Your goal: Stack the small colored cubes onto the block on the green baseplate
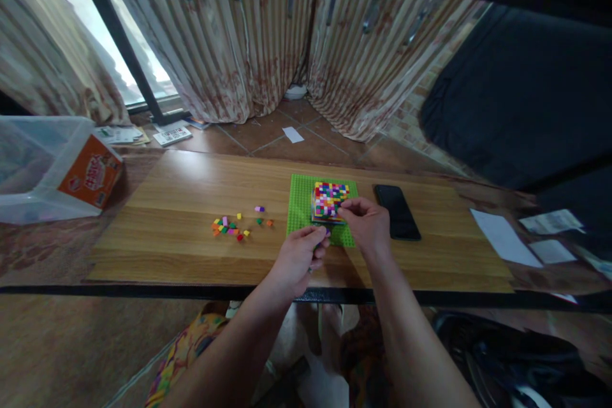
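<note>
A block of small multicoloured toy bricks [329, 196] stands on a green studded baseplate [299, 194] in front of me. My right hand [367, 220] is at the block's near right corner, thumb and forefinger pinched together. Whatever is between those fingertips is too small or hidden to make out. My left hand [301, 254] is closed over the plate's near left edge, with a small purple brick [327, 232] showing at its fingertips. Left of the plate lies a loose pile of small coloured bricks [227, 227], several of them scattered apart.
The wooden tabletop [157, 229] carries a black phone [398, 211] just right of the plate. A clear plastic bin [43, 166] with an orange label stands at the far left. White papers [504, 236] lie at the right. Striped curtains [229, 44] hang beyond the table.
</note>
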